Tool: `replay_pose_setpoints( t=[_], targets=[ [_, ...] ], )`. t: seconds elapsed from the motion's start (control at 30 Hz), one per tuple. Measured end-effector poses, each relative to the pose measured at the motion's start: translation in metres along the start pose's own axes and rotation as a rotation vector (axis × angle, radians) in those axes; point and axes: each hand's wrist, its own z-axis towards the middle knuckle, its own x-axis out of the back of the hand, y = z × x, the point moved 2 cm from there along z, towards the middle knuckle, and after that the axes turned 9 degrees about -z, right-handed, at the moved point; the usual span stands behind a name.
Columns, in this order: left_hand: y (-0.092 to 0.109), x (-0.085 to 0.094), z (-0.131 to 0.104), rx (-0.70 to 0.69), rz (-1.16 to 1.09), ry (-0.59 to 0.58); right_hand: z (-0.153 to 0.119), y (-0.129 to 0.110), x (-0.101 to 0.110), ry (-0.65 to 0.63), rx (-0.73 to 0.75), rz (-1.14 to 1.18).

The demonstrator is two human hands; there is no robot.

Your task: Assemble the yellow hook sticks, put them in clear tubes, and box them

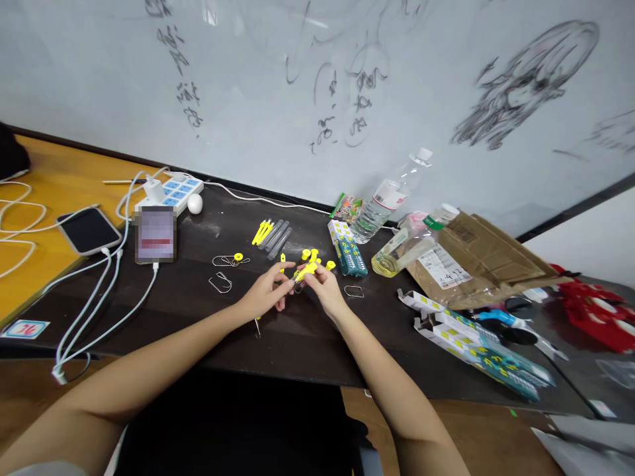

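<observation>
Over the dark table, a small yellow plastic piece [306,270] with a thin metallic-looking end is held between both hands. My right hand [326,289] pinches its yellow body between thumb and fingers. At the lower left end, my left hand [265,292] closes thumb and index finger on it, the other fingers curled below. Just beyond the fingers lie several loose yellow parts [313,254]. Farther back are yellow sticks [262,231] and grey translucent tubes [278,239]. Bent wire hooks [221,283] lie to the left, one with a yellow ring [239,256]; another wire loop [354,291] lies right.
A small box [347,248], a water bottle [380,211] and a bottle with yellowish liquid [404,248] stand back right. Opened boxes [476,344] and a cardboard package [476,258] lie right. A power strip [181,192], phone [89,230] and white cables [99,291] occupy the left.
</observation>
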Motion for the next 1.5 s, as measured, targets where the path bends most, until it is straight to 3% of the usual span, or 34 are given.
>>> replay_pose_setpoints(
  t=[0.2, 0.4, 0.73, 0.87, 1.0, 1.1, 1.33, 1.5],
  targets=[
    [-0.001, -0.004, 0.003, 0.239, -0.248, -0.147, 0.006, -0.002, 0.018, 0.125, -0.035, 0.207],
    [-0.007, -0.008, 0.002, 0.318, -0.32, -0.26, 0.01, -0.007, 0.035, 0.197, -0.068, 0.346],
    [-0.014, -0.009, 0.002, 0.279, -0.19, -0.299, 0.014, -0.005, 0.043, 0.233, -0.084, 0.354],
    [-0.016, -0.01, 0.002, 0.253, -0.158, -0.321, 0.013, -0.007, 0.041, 0.153, -0.073, 0.402],
    [-0.013, -0.01, 0.0, 0.132, 0.053, -0.323, 0.013, -0.01, 0.037, 0.082, -0.09, 0.506],
    [-0.007, -0.011, -0.003, 0.103, 0.145, -0.314, 0.013, -0.011, 0.04, 0.113, -0.104, 0.552],
    [-0.005, -0.012, -0.003, 0.044, 0.128, -0.213, 0.017, -0.007, 0.056, 0.248, -0.078, 0.583],
    [-0.012, -0.013, -0.002, 0.039, 0.173, -0.231, 0.015, -0.009, 0.051, 0.246, -0.091, 0.647]
  ],
)
